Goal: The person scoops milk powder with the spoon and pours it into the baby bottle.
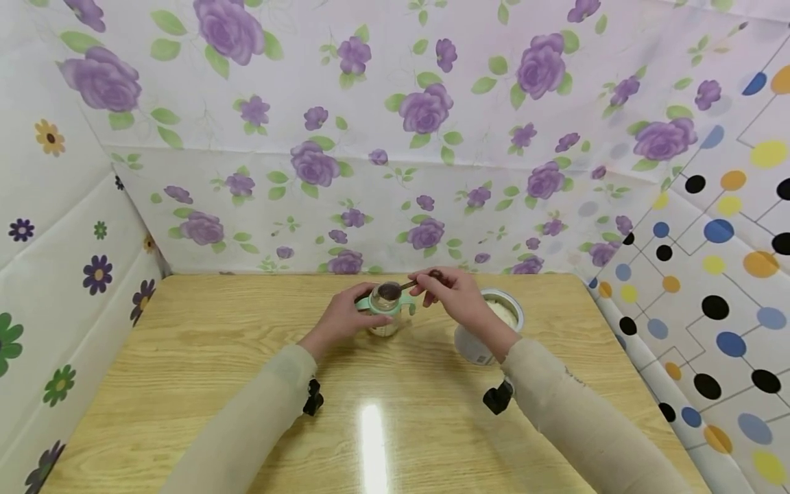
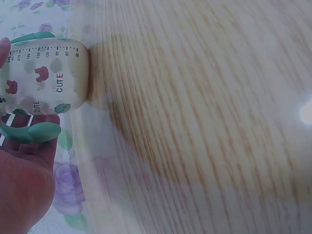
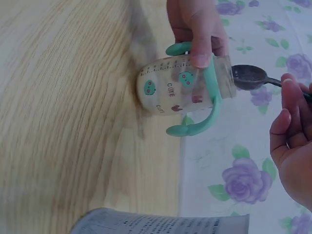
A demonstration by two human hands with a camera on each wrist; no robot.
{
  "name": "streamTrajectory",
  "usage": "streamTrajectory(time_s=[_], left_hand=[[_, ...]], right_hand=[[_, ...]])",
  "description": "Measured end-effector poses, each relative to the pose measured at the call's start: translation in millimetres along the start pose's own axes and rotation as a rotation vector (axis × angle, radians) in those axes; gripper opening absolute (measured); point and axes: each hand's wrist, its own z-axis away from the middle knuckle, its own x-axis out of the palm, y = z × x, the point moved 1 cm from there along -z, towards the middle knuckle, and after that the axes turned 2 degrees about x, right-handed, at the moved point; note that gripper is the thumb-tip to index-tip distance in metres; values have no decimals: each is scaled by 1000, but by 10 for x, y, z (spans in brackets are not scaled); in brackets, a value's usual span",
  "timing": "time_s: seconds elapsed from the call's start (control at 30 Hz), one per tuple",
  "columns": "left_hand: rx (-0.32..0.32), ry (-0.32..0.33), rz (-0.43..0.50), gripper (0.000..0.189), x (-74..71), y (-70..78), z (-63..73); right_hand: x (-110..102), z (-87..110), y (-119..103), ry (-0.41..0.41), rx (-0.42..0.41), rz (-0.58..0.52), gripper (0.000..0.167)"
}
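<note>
A clear baby bottle (image 3: 163, 87) with green handles and printed measuring marks stands uncapped on the wooden table. My left hand (image 1: 345, 315) grips it around the neck and one handle; in the left wrist view, the bottle (image 2: 48, 73) shows its scale and the hand (image 2: 24, 185) beside the handle. A dark spoon (image 3: 249, 77) is pinched by its handle in my right hand (image 1: 455, 299). Its bowl is tipped at the bottle's open mouth, and I cannot tell whether powder remains in it. Pale powder sits in the open can (image 1: 474, 346) beneath my right forearm.
The wooden table (image 1: 247, 329) ends at a flowered cloth wall (image 1: 382, 206) behind the bottle. Patterned cloth also hangs along the left and right sides. In the right wrist view, the can (image 3: 161, 223) shows at the lower edge.
</note>
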Motion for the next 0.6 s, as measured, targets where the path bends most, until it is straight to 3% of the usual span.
streamTrajectory(time_s=[0.13,0.23,0.47,0.6], left_hand=[[-3,1,2,70,4,2,5],[3,-7,5,72,10,6,8],[-6,-8,-5,72,5,-2,9],[-8,-10,-10,70,-6,-10,12]], right_hand=[[-87,23,5,74,64,-213,36],[-207,82,-25,106,75,-313,36],[-665,321,-71,142,61,-376,40],[-943,504,-25,174,54,-383,33]])
